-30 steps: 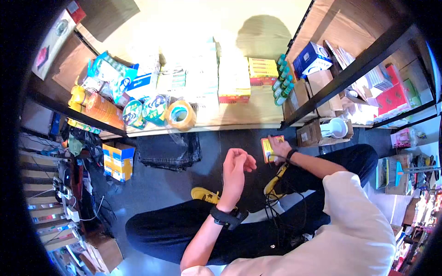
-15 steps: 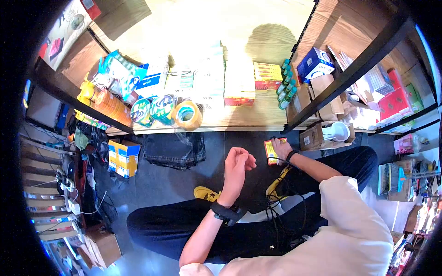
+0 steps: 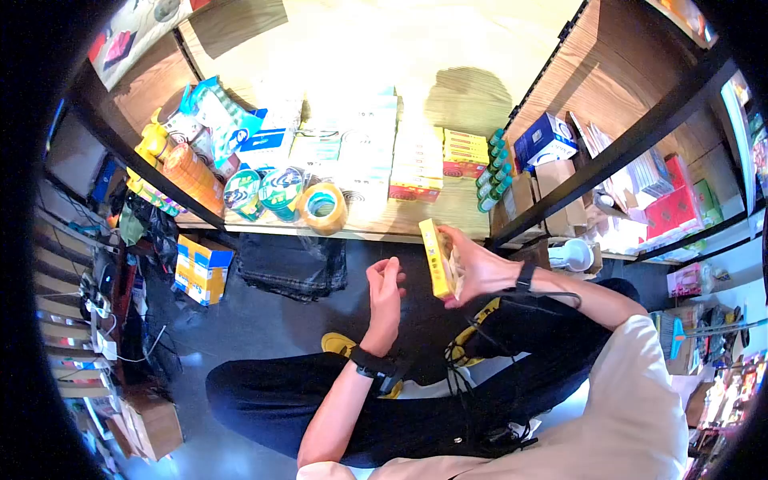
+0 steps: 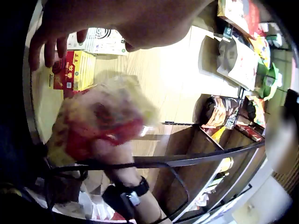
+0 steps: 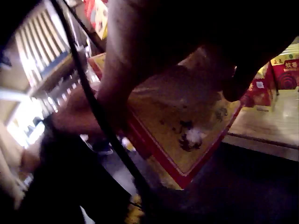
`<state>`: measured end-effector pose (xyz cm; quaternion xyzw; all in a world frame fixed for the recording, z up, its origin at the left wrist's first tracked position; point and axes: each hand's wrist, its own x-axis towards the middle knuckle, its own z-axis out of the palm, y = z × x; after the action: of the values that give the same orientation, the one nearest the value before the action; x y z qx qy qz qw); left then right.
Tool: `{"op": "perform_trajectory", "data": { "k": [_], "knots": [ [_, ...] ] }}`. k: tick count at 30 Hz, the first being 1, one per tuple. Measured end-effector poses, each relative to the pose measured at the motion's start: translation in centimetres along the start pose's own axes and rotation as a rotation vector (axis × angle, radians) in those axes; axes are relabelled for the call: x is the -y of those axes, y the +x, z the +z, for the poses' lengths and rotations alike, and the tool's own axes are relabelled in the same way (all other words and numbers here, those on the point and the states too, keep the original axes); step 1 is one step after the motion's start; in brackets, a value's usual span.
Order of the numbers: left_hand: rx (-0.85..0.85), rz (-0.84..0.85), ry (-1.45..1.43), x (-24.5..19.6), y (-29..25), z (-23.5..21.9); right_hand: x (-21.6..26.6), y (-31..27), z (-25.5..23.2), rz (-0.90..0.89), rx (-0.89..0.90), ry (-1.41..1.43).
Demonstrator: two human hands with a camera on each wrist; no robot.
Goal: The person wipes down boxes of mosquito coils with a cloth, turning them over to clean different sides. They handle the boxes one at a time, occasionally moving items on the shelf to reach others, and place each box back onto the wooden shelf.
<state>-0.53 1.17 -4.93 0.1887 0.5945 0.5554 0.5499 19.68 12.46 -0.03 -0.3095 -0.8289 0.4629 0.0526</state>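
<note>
Tape roll [image 3: 323,225], green bottles [image 3: 496,174] on shelf [image 3: 464,212], blue-orange carton [image 3: 200,270] on floor [image 3: 240,332]

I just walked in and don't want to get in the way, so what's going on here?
A person is down low before a shelf, holding a yellow-and-red box up off the floor in their right hand. Their left hand is nearby, empty, fingers loosely curled. Similar boxes sit on the shelf beside green-capped bottles.

The characters "蚊香" are read on a red-and-yellow box [image 5: 285,77] on the shelf [image 5: 261,127]; lettering on the held box [image 3: 436,260] is illegible.
</note>
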Motion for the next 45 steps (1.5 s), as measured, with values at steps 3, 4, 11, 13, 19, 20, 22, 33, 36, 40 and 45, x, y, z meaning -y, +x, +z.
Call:
{"op": "perform_trajectory", "data": {
  "k": [3, 4, 11, 13, 19, 20, 22, 33, 36, 40, 45],
  "knots": [
    [0.395, -0.322, -0.313, -1.8, -1.3, 0.7, 3.9, -2.1, -0.1, -0.129, -0.057, 0.336],
    [0.582, -0.312, -0.483, -2.4, -2.1, 1.3, 6.4, -2.9, -0.4, -0.029, -0.014, 0.564],
    [0.659, -0.272, -0.59, -2.0, -3.5, 0.8, 8.0, -4.4, 0.1, 0.001, -0.032, 0.627],
    [0.496, -0.192, -0.632, -2.5, -3.3, 0.9, 7.0, -4.3, -1.3, -0.069, -0.123, 0.467],
    [0.415, -0.009, -0.597, -3.7, -2.4, 0.4, 5.6, -4.9, -6.2, 0.144, -0.415, 0.595],
    [0.392, 0.014, -0.547, -3.1, -2.3, 0.5, 5.7, -4.9, -6.2, 0.113, -0.435, 0.538],
    [0.37, 0.006, -0.487, -2.1, -2.3, 1.0, 6.2, -4.9, -5.5, 0.097, -0.525, 0.377],
    [0.536, 0.071, -0.254, -0.5, -3.9, 2.6, 5.0, -4.4, 4.1, -0.235, -0.406, -0.371],
    [0.639, 0.121, 0.023, -1.9, -5.3, 3.5, 5.2, -3.3, 0.6, -0.164, -0.478, -0.523],
    [0.664, 0.178, 0.055, -0.8, -5.7, 3.8, 3.4, -2.9, -0.9, -0.14, -0.616, -0.394],
    [0.597, 0.14, 0.356, 0.0, -5.9, 2.8, 6.7, -3.9, 1.8, -0.378, -0.378, -0.558]
  ]
}}
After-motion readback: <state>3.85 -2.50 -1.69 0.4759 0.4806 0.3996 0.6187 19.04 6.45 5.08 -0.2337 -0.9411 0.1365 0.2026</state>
